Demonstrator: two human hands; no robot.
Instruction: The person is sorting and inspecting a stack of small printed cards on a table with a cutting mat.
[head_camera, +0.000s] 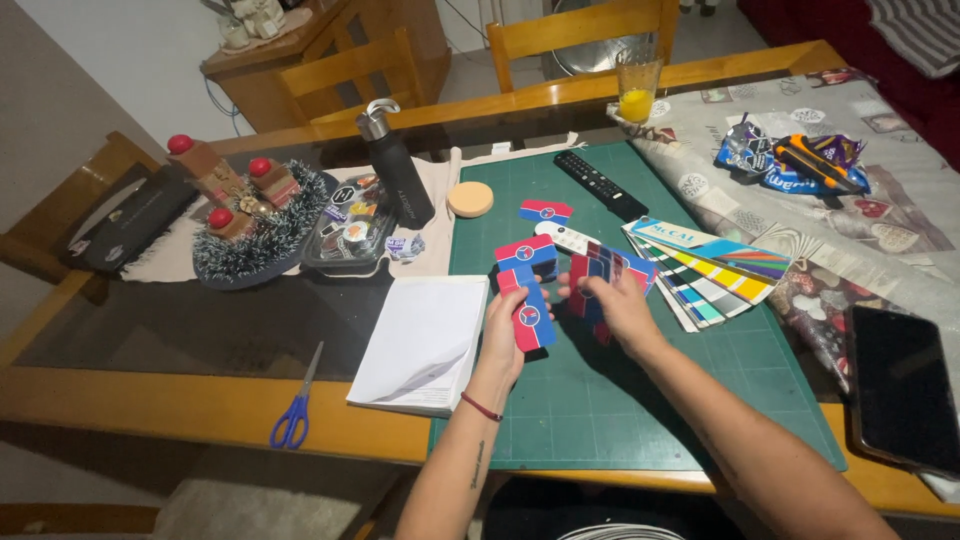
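Nearest the lens, two bare forearms reach up over a green cutting mat, laid there to spare the glass-topped table. At far left a tinsel wreath sits beside blue scissors on the wooden edge, then a white paper pad just left of the mat. The left hand is closed round a red-and-blue paper strip, held upright so its folds face the eye. The right hand is clamped on a second red-and-blue folded piece, close beside the first. Further right, fanned colour swatches lie spread for comparing, and a dark tablet rests on the patterned cloth
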